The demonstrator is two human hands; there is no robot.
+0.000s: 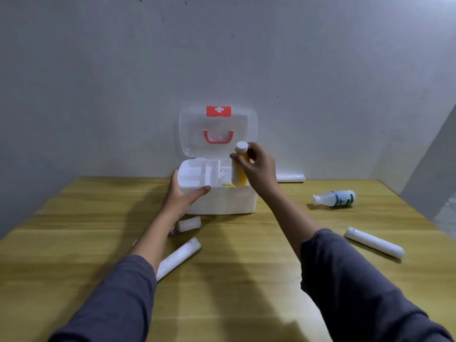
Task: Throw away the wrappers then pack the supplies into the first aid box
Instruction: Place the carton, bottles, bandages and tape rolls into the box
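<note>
A white first aid box point(222, 201) stands open at the back of the wooden table, its clear lid point(192, 134) with a red cross and red handle leaning upright against the wall. My left hand point(183, 193) grips the box's front left rim beside the white divided tray point(195, 174). My right hand point(256, 166) holds a yellow bottle with a white cap point(238, 174) upright, its lower end inside the box's right compartment. Loose on the table lie a white bottle with a green label point(335, 198), a short white roll point(188, 223) and long white rolls point(180, 256) point(373, 241).
Another white roll point(291, 178) lies against the wall behind the box's right side. The table point(246, 255) runs up to a grey wall at the back, and a second wall closes in at the far right.
</note>
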